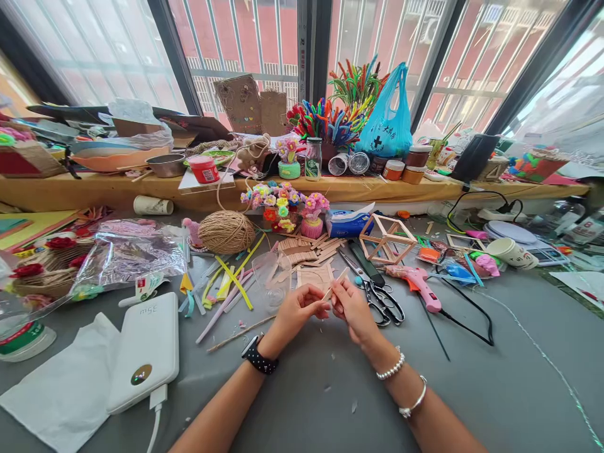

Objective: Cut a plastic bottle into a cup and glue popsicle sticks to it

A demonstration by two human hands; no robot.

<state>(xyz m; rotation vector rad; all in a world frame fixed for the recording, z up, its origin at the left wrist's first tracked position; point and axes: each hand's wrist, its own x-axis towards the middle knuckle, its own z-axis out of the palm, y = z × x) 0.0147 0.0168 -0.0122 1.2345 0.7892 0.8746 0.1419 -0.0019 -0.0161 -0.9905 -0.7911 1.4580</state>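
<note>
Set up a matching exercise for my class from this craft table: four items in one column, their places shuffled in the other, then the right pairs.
Items
1. wooden stick
2. twine ball
3. glue gun
4. power bank

Places
a. front left, plugged into a cable
b. just right of the scissors
c. held by the left hand and right hand
d. left of the flower pots

Pairs: 1-c, 2-d, 3-b, 4-a
</note>
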